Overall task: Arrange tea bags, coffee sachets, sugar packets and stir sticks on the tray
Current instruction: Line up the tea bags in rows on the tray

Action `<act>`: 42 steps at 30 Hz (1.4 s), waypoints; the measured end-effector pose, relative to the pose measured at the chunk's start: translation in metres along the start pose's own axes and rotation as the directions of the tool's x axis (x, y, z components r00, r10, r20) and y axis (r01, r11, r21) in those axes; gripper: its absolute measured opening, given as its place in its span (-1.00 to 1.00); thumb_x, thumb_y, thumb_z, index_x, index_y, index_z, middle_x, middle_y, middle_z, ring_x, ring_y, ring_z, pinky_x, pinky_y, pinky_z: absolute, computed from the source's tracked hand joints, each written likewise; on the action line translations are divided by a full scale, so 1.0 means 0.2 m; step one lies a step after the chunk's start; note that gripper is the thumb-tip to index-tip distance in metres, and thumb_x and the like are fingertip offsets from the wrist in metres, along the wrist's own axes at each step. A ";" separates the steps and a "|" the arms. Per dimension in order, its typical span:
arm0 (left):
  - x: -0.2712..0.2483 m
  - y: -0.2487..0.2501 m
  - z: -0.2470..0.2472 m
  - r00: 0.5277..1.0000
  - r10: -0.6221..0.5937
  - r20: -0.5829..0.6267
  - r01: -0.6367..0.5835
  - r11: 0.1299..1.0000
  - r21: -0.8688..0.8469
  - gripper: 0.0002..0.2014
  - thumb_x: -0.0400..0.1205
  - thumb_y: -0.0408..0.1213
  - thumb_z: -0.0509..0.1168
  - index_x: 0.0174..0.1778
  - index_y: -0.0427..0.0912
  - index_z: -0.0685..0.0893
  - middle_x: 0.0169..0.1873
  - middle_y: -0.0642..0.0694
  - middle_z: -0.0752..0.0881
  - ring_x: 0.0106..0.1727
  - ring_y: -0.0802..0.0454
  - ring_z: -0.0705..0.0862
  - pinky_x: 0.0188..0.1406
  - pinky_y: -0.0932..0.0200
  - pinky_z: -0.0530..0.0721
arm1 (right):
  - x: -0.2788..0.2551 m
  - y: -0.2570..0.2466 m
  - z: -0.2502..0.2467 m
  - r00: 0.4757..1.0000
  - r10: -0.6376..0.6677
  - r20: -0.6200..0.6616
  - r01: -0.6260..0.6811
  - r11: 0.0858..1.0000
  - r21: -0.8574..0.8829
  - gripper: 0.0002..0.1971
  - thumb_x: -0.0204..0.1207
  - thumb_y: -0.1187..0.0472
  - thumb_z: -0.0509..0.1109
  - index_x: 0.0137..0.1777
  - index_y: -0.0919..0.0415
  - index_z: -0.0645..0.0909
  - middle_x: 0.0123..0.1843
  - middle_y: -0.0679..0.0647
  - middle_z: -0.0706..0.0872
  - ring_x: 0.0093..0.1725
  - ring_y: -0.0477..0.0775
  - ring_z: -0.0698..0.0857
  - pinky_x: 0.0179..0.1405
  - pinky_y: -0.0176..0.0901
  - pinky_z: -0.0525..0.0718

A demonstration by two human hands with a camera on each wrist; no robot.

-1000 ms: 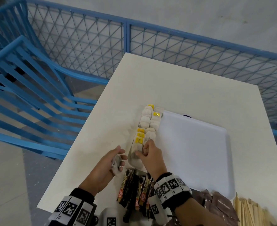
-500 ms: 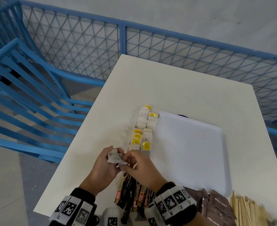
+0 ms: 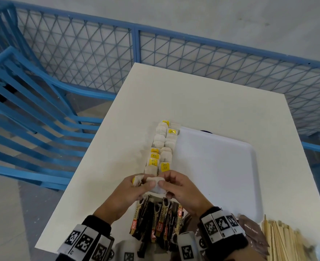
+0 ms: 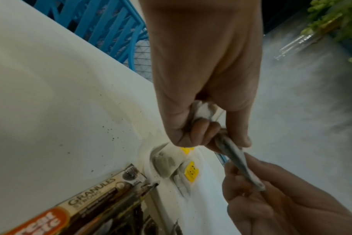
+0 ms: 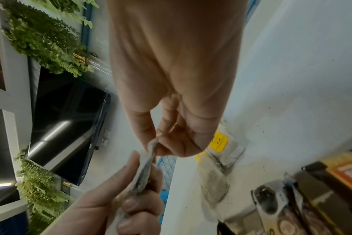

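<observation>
My left hand [image 3: 147,184] and right hand [image 3: 164,184] meet above the table and pinch one white tea bag [image 3: 156,187] between them. In the left wrist view the flat tea bag [image 4: 237,160] runs from my left hand [image 4: 221,139] to the right hand's fingers [image 4: 249,179]. A second crumpled bag [image 4: 204,111] with a yellow tag sits in the left palm. The right wrist view shows my right hand [image 5: 161,146] pinching the bag's [image 5: 145,171] top end. A double row of tea bags [image 3: 162,146] lines the left edge of the white tray [image 3: 215,166].
Coffee sachets [image 3: 155,219] lie fanned just below my hands. Brown sugar packets [image 3: 251,232] and a pile of wooden stir sticks [image 3: 285,240] lie at the near right. A blue mesh fence [image 3: 136,49] surrounds the white table [image 3: 193,102].
My right hand left the near end of the tea bag row and came to the left hand. Both hands now pinch one tea bag between them, slightly nearer to me.
</observation>
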State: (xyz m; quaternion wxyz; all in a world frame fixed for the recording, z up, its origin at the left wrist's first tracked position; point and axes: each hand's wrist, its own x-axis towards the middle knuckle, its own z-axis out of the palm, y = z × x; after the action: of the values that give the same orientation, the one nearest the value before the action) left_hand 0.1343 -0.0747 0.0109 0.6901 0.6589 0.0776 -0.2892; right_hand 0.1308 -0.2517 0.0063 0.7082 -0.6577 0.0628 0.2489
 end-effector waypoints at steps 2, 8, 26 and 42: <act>0.00 0.00 0.02 0.998 0.013 -0.055 -0.012 1.000 0.010 -0.89 0.54 -0.30 0.39 -0.04 -0.20 0.72 -0.43 0.08 0.67 -0.38 0.20 0.59 -0.41 0.36 0.53 | -0.01 0.00 -0.01 1.000 -0.012 -0.028 0.012 1.000 0.014 -0.92 0.53 0.36 0.38 -0.01 0.23 0.62 -0.24 0.03 0.60 -0.40 -0.07 0.50 -0.43 -0.30 0.52; 0.01 -0.01 0.04 0.985 0.015 -0.175 -0.021 0.999 -0.035 -0.92 0.57 -0.36 0.37 -0.11 -0.31 0.65 -0.44 -0.02 0.61 -0.51 0.24 0.54 -0.55 0.36 0.48 | -0.03 0.01 -0.01 0.991 0.101 -0.088 -0.100 0.995 0.021 -0.76 0.50 0.17 0.44 0.13 0.11 0.55 -0.14 0.06 0.60 -0.23 -0.03 0.60 -0.21 -0.20 0.64; 0.02 -0.05 -0.02 0.978 -0.136 -0.158 0.137 0.991 -0.004 -0.82 0.68 -0.46 0.16 -0.05 -0.21 0.66 -0.12 -0.19 0.68 -0.13 0.02 0.64 -0.10 0.19 0.63 | 0.10 0.09 -0.14 0.977 -0.124 -0.174 0.000 0.813 -0.583 -0.99 0.52 0.23 0.40 -0.12 0.12 0.63 -0.24 -0.02 0.67 -0.25 -0.12 0.56 -0.23 -0.49 0.49; 0.18 -0.09 0.02 0.957 0.196 -0.214 -0.061 0.856 0.514 -0.86 0.39 -0.53 0.47 -0.21 -0.33 0.66 -0.28 -0.25 0.73 -0.33 0.04 0.60 -0.39 0.45 0.55 | 0.20 0.13 -0.08 0.934 -0.097 -0.343 -0.040 0.928 -0.370 -0.76 0.42 0.36 0.50 -0.27 0.09 0.51 -0.32 0.12 0.65 -0.38 0.12 0.68 -0.22 -0.03 0.73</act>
State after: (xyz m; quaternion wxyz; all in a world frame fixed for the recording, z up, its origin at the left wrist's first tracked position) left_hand 0.1532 -0.0889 -0.0220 0.4966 0.8512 0.0444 -0.1639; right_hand 0.1579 -0.2563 -0.0362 0.5517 -0.8143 0.1318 0.1229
